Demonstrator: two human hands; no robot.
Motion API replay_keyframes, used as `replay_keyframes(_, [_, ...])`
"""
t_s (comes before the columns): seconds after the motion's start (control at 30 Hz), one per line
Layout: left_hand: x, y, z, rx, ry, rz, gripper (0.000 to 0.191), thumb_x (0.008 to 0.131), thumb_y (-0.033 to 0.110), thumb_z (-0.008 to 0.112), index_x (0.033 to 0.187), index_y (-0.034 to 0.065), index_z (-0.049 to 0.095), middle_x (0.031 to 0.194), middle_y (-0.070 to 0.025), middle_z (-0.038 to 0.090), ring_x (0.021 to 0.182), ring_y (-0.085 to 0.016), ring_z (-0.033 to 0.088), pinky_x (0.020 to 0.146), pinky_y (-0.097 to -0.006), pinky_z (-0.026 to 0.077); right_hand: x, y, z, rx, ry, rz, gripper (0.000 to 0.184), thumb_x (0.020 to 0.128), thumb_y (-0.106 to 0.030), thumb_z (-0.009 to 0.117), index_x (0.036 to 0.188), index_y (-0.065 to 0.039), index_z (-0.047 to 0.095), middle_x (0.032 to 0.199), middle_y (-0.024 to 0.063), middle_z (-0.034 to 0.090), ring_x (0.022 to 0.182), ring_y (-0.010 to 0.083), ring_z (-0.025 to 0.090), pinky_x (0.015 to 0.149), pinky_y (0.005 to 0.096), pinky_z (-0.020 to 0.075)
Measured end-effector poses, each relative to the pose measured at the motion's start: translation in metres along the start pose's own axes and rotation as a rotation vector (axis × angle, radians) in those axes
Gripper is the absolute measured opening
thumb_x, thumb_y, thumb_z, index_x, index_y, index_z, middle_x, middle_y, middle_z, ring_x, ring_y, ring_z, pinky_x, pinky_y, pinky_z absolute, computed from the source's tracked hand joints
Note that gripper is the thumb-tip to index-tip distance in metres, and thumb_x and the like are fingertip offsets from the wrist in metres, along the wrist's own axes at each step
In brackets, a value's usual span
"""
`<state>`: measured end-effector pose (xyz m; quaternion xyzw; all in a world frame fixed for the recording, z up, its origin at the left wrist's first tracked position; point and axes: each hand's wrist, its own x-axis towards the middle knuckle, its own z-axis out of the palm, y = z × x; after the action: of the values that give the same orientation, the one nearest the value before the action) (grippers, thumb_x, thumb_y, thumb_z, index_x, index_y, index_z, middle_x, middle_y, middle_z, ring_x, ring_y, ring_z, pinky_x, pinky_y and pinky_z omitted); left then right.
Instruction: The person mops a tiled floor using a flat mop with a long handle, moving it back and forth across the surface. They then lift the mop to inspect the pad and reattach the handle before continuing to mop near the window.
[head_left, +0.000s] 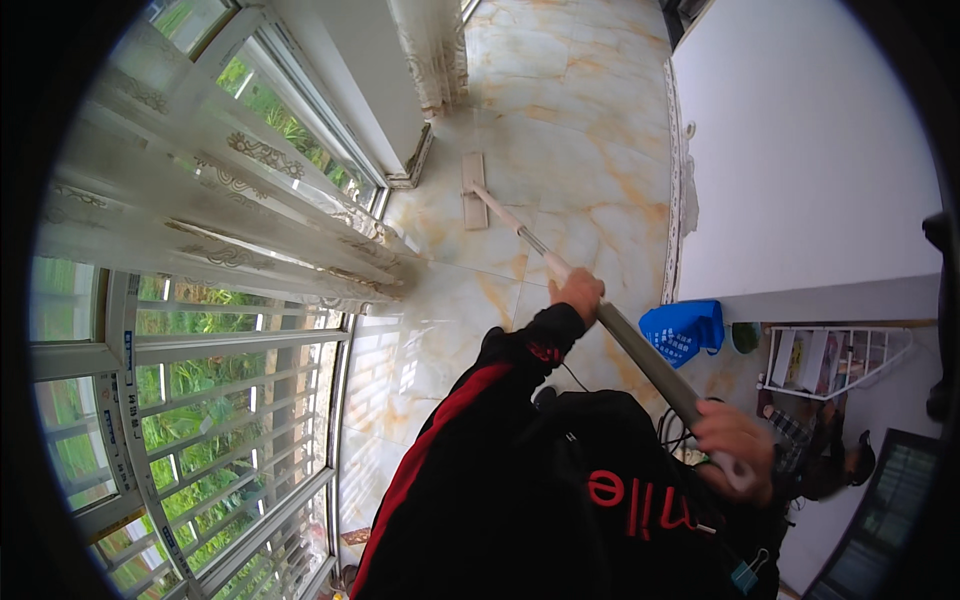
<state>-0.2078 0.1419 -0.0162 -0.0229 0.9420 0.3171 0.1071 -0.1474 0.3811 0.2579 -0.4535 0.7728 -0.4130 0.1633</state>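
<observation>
A flat mop with a pale rectangular head (474, 214) lies against the marbled tile floor ahead of me. From its head the slim handle (634, 345) slants back towards my body, with a metal section part-way along. My left hand (577, 294) grips the handle around its middle, arm stretched forward in a black sleeve with a red stripe. Close to my right side, my right hand (735, 446), somewhat blurred, is wrapped about the upper end of the handle.
Sheer patterned curtains (247, 195) hang to the floor at left, beside barred windows (232, 420). A white wall (802, 150) bounds the right. Near its corner stand a blue bag (682, 330), a green container (745, 337) and a white wire rack (832, 360) holding boxes.
</observation>
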Motion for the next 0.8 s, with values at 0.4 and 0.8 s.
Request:
replay_keyframes(0.4, [-0.09,0.261,0.053,-0.23,-0.488,0.745,0.019,0.071,0.028,0.065,0.08,0.0114,0.065,0.075,-0.011,0.066,0.075,-0.034,0.064,0.066,-0.0455,0.051,-0.166,-0.132,-0.123,0.257,0.192,-0.288,0.024,0.088,-0.027,0.052,0.07,-0.012,0.049,0.055,-0.001,0.048,0.052,0.014,0.049,0.073,0.0354,0.0455])
replay_keyframes(0.8, [-0.015,0.202,0.016,-0.108,-0.225,0.791,0.013,0.071,0.027,0.066,0.076,0.0163,0.06,0.067,-0.0056,0.06,0.072,-0.029,0.062,0.075,-0.0425,0.041,-0.125,-0.088,-0.087,0.286,0.613,-0.271,0.027,0.085,-0.028,0.059,0.067,-0.013,0.045,0.063,0.0016,0.048,0.056,0.0149,0.046,0.069,0.037,0.0424])
